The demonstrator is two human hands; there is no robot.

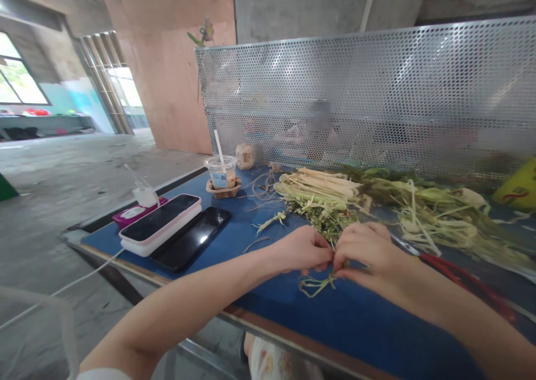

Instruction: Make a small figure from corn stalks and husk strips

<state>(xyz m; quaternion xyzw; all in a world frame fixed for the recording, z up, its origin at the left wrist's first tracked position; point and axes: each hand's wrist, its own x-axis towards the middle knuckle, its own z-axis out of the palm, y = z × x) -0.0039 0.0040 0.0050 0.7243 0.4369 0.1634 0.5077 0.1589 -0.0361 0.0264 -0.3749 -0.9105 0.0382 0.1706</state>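
My left hand (307, 250) and my right hand (366, 254) meet above the blue table, fingertips pinched close together. Between them runs a thin strip of dried plant fibre; its loose, knotted-looking end (316, 284) hangs below my fingers. The exact grip points are hidden by the fingers. Just beyond my hands lies a heap of green leafy scraps (330, 218), with a pile of pale husk strips (318, 183) behind it. A small twisted piece of plant fibre (271, 222) rests to the left of my left hand. Red-handled scissors (460, 282) lie partly beneath my right forearm.
More long dried leaves (444, 218) spread to the right. On the left are a black phone (192, 237), a white-and-pink case (161, 223), a purple box (129, 215) and a drink cup (221, 173). A perforated metal screen (368, 95) borders the table's back; a person shows dimly behind it.
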